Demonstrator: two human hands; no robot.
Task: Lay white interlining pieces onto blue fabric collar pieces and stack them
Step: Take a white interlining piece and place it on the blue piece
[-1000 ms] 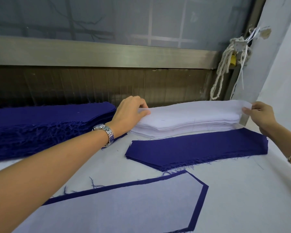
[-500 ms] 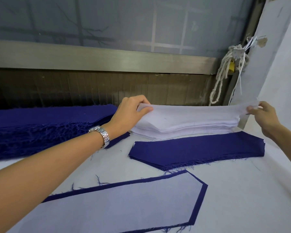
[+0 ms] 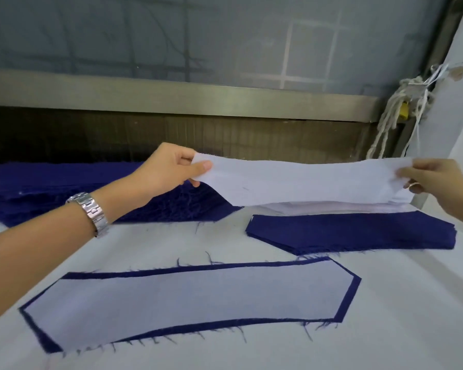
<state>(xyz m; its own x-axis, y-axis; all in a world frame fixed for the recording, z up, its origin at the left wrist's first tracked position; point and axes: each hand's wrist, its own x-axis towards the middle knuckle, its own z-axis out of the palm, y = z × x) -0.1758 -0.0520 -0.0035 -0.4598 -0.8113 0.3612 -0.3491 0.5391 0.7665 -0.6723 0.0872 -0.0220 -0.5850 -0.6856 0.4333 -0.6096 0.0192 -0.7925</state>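
Note:
A white interlining piece hangs stretched in the air above the white interlining stack. My left hand pinches its left end and my right hand pinches its right end. Just in front of the stack lies a small pile of blue collar pieces. Nearer to me a blue collar piece with white interlining laid on it lies flat, blue showing all round its border. A tall stack of blue fabric pieces sits at the back left.
The work goes on over a white table cloth. A metal rail and dark panel run along the back edge. A knotted white rope hangs by the white wall at the right.
Both hands have lifted the top interlining piece off the white stack and brought it up and toward me. The view has tilted down, showing the whole covered collar piece in front.

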